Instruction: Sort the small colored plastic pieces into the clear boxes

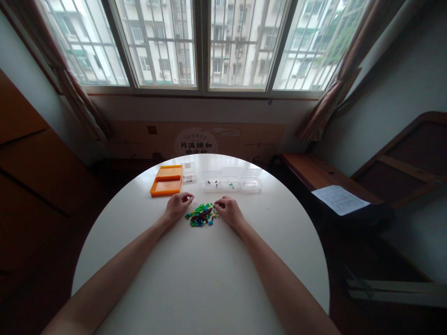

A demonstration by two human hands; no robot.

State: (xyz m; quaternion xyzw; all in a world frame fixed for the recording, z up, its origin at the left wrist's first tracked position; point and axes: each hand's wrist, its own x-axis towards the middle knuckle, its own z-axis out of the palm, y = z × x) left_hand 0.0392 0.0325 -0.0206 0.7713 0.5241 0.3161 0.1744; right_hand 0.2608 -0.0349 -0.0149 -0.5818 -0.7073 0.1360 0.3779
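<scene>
Probably light and stiff, these little pieces (201, 217); pinch by edges. Left hand (179, 204) and right hand (227, 208) apart, curled; grip unclear.

White table (195, 279), coloured pieces (201, 216), orange case (166, 186), clear boxes (239, 185)

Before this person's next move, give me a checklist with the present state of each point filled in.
1. Pile of small coloured pieces within reach, between the hands: ok.
2. Right hand at the pile's right edge: ok.
3. Left hand beside the pile: ok.
4. A piece held in either hand's fingers: cannot tell; too small to see.
5. Clear boxes beyond the pile standing open: ok; dark pieces lie in the left one, green pieces in the middle one.
6. Orange box open: ok.
</scene>
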